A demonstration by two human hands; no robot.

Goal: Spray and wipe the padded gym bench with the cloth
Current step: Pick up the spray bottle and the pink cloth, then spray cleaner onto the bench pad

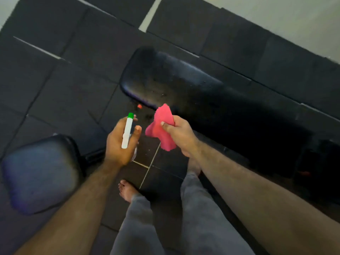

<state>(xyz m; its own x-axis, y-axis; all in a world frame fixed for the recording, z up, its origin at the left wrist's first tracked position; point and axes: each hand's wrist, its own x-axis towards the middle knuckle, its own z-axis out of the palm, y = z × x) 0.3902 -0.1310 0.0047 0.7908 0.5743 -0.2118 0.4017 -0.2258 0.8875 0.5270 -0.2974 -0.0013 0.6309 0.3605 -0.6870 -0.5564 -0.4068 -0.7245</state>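
Cloth (161, 126): pink, soft, light, bunched; right hand (181, 134) grip clamped on its middle, held just off the near edge of the bench pad (184, 85). Pad: black vinyl, prob. slick, droplets showing. Spray bottle (127, 131): left hand (119, 142) wrapped round it; fill level hidden.

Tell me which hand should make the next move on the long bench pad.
Probably the right hand: it holds the pink cloth beside the droplet-speckled bench pad, while the left hand holds the spray bottle.
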